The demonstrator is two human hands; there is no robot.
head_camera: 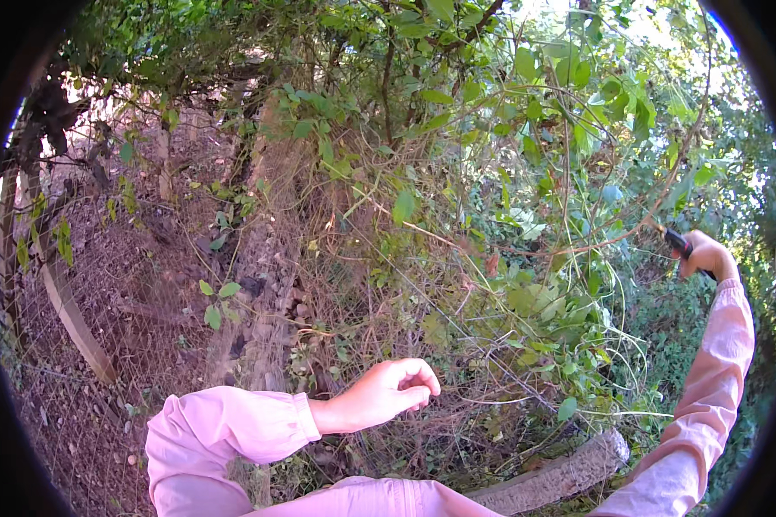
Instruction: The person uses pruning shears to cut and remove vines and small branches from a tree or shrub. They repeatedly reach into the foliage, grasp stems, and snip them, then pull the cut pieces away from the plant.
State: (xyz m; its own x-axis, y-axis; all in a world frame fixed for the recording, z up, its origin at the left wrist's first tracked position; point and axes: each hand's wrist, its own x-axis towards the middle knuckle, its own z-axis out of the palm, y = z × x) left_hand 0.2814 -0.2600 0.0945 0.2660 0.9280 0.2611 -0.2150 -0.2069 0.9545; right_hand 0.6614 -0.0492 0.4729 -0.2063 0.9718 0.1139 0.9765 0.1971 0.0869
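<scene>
My right hand is stretched out to the right and grips a dark-handled tool with a red mark, probably pruning shears. The tool's tip meets or lies just beside a long brown vine stem that curves through the foliage. My left hand is low in the middle, fingers curled and thumb towards them, in front of dry tangled stems. Whether a thin stem lies between its fingers cannot be made out. Green leafy vines hang between and above the hands.
A wire mesh fence runs along the left, with dry leaf litter behind it. A curved wooden piece leans there. A thick cut log lies at the bottom right. Branches and dense leaves overhang the top.
</scene>
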